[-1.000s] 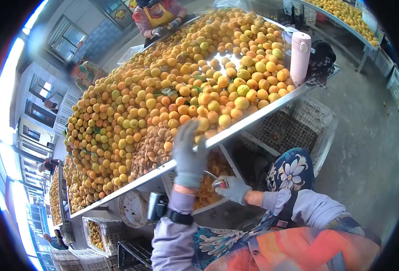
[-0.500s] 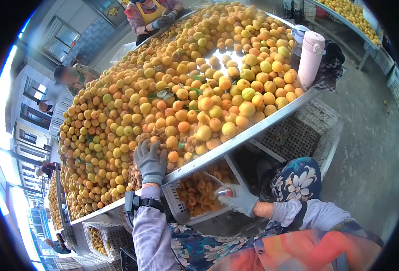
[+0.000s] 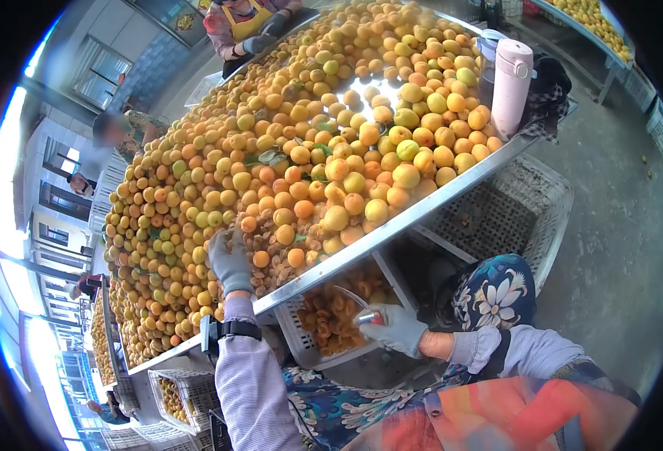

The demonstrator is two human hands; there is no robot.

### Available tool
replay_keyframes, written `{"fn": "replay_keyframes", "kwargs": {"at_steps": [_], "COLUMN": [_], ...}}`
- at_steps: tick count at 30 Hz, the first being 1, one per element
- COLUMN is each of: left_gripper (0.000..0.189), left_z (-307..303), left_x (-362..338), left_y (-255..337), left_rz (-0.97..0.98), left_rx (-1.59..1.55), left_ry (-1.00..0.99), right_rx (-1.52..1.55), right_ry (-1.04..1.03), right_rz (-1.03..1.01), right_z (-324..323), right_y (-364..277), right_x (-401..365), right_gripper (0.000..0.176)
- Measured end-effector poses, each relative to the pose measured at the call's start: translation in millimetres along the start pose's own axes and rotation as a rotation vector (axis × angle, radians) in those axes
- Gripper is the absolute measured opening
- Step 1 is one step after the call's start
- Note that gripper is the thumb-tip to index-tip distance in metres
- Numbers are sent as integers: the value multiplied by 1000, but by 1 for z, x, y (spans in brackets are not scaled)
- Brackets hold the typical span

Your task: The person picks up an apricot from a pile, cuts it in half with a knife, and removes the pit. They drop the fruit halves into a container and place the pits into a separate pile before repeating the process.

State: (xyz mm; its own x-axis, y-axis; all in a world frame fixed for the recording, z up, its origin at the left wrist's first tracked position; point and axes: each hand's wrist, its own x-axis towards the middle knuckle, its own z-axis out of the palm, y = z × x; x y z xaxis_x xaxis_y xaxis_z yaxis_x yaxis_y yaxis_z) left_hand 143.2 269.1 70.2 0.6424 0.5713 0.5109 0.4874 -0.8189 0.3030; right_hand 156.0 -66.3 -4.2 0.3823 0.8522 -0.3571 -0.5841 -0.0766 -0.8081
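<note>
A long metal table [image 3: 421, 213] carries a big heap of orange and yellow apricots [image 3: 309, 143]. My left hand [image 3: 230, 261], in a grey glove, rests spread on the fruit and on a patch of brown pits [image 3: 271, 259] near the table's front edge. It grips nothing that I can see. My right hand [image 3: 397, 328], also gloved, is below the table edge and grips a small curved knife [image 3: 354, 302]. Under the knife stands a white crate of halved apricots [image 3: 324, 319].
A pink flask [image 3: 511, 79] and a dark cloth stand at the table's right end. An empty white crate [image 3: 511, 218] sits under the table to the right. Other people work at the far side. More crates and fruit tables lie at the left.
My left hand has moved left and up from the table edge onto the fruit heap. My right hand with the knife has stayed over the crate.
</note>
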Motion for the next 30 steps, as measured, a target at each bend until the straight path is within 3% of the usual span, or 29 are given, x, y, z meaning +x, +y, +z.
{"fn": "replay_keyframes", "kwargs": {"at_steps": [2, 4, 6, 7, 12, 14, 16, 19, 22, 24, 26, 30], "left_gripper": [15, 19, 26, 33, 36, 38, 41, 46, 46, 46, 48, 50], "left_z": [-2, 2, 6, 25, 33, 45, 60, 75, 100, 108, 105, 92], "left_x": [5, 6, 6, 11, 16, 16, 21, 17, 21, 39, 58, 54], "left_y": [4, 7, 13, -1, 83, 117, 139, 185, 182, 156, 131, 130], "left_rz": [-361, -326, -106, 10, -135, -112, 139, 535, 427, 379, 301, 423], "left_rx": [-237, -295, -97, -142, -576, -809, -485, -243, -90, -95, 132, 275], "left_ry": [-93, -82, 3, 51, -230, -285, -334, -314, -405, -396, -320, -256], "right_rx": [0, -14, 26, 64, 61, 279, 317, 358, 384, 417, 419, 447], "right_ry": [-6, 8, 13, 12, 30, -13, 2, 18, 48, 76, 52, 3], "right_rz": [19, 78, 18, -42, -137, -39, -54, -85, -111, -123, -18, -63], "right_z": [1, 0, 2, 2, -1, -4, -6, -15, -26, -31, -35, -31], "right_y": [-4, -6, -3, -4, -22, -46, -69, -94, -97, -97, -101, -99], "right_x": [-3, -4, -4, -4, -8, -17, -26, -36, -35, -35, -35, -36], "right_gripper": [21, 22, 22, 23, 23, 24, 22, 22, 24, 24, 25, 26]}}
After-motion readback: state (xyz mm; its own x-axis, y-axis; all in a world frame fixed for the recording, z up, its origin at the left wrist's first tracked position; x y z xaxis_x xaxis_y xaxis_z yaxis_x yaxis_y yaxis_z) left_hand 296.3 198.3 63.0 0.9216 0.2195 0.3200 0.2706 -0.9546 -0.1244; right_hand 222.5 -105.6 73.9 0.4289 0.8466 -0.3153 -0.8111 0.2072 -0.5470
